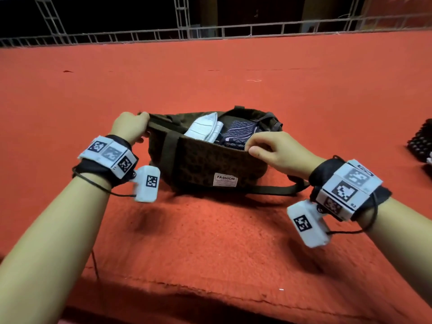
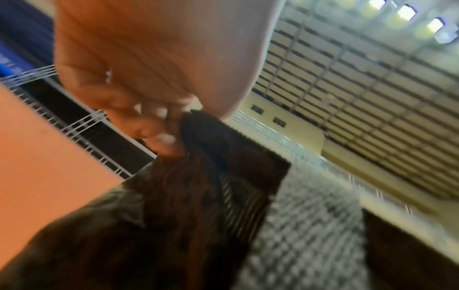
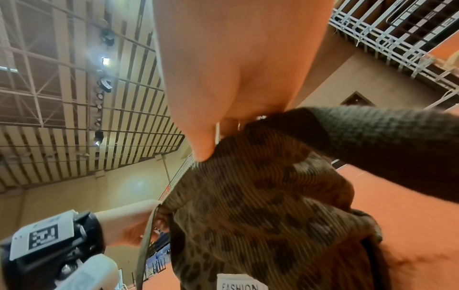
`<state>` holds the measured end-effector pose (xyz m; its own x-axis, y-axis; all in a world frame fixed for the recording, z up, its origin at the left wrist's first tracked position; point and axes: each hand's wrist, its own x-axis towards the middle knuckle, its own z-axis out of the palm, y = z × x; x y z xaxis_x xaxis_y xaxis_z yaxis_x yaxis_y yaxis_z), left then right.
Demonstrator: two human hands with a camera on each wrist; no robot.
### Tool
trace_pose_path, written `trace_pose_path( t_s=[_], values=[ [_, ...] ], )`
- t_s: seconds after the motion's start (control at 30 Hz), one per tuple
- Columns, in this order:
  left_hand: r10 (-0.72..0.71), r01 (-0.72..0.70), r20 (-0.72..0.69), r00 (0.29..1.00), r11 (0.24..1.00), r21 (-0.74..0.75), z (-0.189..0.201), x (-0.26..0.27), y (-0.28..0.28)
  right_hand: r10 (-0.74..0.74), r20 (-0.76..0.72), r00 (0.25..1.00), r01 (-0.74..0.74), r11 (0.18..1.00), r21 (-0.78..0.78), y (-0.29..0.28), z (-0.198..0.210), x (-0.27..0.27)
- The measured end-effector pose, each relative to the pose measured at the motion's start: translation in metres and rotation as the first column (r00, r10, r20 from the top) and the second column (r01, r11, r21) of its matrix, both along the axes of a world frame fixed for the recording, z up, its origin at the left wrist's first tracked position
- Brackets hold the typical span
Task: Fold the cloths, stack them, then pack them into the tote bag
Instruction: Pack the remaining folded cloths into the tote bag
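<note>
A brown leopard-print tote bag (image 1: 205, 164) with a "FASHION" label lies on the red felt table. Inside its mouth sit a folded pale blue cloth (image 1: 204, 127) and a dark navy patterned cloth (image 1: 236, 133). My left hand (image 1: 131, 126) grips the bag's left rim; in the left wrist view the fingers (image 2: 154, 125) pinch the dark fabric (image 2: 198, 186). My right hand (image 1: 271, 150) pinches the near right rim, where the thumb (image 3: 201, 145) presses the corduroy bag (image 3: 248, 206). The bag's strap (image 1: 268, 189) trails off to the right.
Red felt table (image 1: 210, 242) spreads all round the bag, with its near edge at the bottom. A dark knobbly object (image 1: 420, 143) lies at the far right edge. A white metal railing (image 1: 210, 31) runs along the table's far side.
</note>
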<state>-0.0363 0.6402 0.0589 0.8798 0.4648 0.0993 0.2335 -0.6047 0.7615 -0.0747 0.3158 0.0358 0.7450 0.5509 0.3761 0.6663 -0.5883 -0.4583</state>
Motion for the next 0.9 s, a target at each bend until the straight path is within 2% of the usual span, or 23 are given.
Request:
trace_pose_path(
  t_s=[0.1, 0.2, 0.3, 0.37, 0.43, 0.57, 0.6, 0.63, 0.67, 0.7, 0.73, 0.77, 0.8, 0.83, 0.9],
  values=[
    [0.042, -0.005, -0.111, 0.993, 0.949, 0.316, -0.002, 0.008, 0.000, 0.010, -0.012, 1.000, -0.010, 1.000, -0.025, 0.006, 0.007, 0.003],
    [-0.036, 0.062, -0.065, 0.997, 0.891, 0.449, -0.001, 0.016, -0.003, 0.007, 0.037, 0.999, -0.005, 0.999, -0.051, 0.023, 0.015, 0.015],
    [-0.164, 0.187, -0.090, 0.982, 0.835, 0.518, 0.005, 0.026, -0.001, -0.027, 0.002, 1.000, 0.027, 0.986, -0.167, 0.055, 0.022, 0.030],
    [-0.224, 0.289, -0.184, 0.957, 0.796, 0.532, 0.007, 0.029, 0.004, -0.017, -0.054, 0.998, 0.002, 0.965, -0.261, 0.078, 0.023, 0.037],
    [-0.276, 0.391, -0.280, 0.919, 0.726, 0.566, 0.007, 0.030, 0.010, -0.005, -0.112, 0.994, -0.035, 0.938, -0.346, 0.096, 0.022, 0.044],
    [-0.256, 0.516, -0.459, 0.851, 0.576, 0.634, 0.013, 0.030, 0.018, -0.069, -0.222, 0.973, -0.057, 0.857, -0.513, 0.111, 0.018, 0.055],
    [-0.240, 0.515, -0.465, 0.852, 0.546, 0.661, 0.017, 0.030, 0.019, -0.074, -0.235, 0.969, -0.067, 0.838, -0.541, 0.111, 0.017, 0.056],
    [-0.246, 0.497, -0.439, 0.864, 0.547, 0.674, 0.019, 0.031, 0.022, -0.078, -0.246, 0.966, -0.075, 0.827, -0.557, 0.110, 0.016, 0.057],
    [-0.270, 0.466, -0.385, 0.882, 0.612, 0.639, 0.024, 0.033, 0.024, -0.081, -0.258, 0.963, -0.081, 0.823, -0.561, 0.107, 0.016, 0.058],
    [-0.299, 0.420, -0.300, 0.906, 0.729, 0.540, 0.028, 0.036, 0.028, -0.088, -0.278, 0.957, -0.086, 0.826, -0.557, 0.104, 0.017, 0.058],
    [-0.312, 0.359, -0.181, 0.933, 0.852, 0.381, 0.033, 0.038, 0.031, -0.092, -0.302, 0.949, -0.092, 0.834, -0.544, 0.101, 0.019, 0.059],
    [-0.298, 0.303, -0.052, 0.953, 0.934, 0.190, 0.038, 0.040, 0.034, -0.096, -0.329, 0.939, -0.100, 0.842, -0.530, 0.099, 0.020, 0.060],
    [-0.259, 0.260, 0.051, 0.965, 0.966, -0.009, 0.044, 0.040, 0.034, -0.095, -0.354, 0.930, -0.109, 0.849, -0.516, 0.097, 0.022, 0.061],
    [-0.213, 0.231, 0.115, 0.970, 0.958, -0.170, 0.046, 0.041, 0.034, -0.099, -0.379, 0.920, -0.117, 0.855, -0.506, 0.096, 0.023, 0.062],
    [-0.142, 0.191, 0.151, 0.978, 0.901, -0.390, 0.044, 0.043, 0.032, -0.111, -0.409, 0.906, -0.118, 0.861, -0.494, 0.098, 0.025, 0.063]
  ],
)
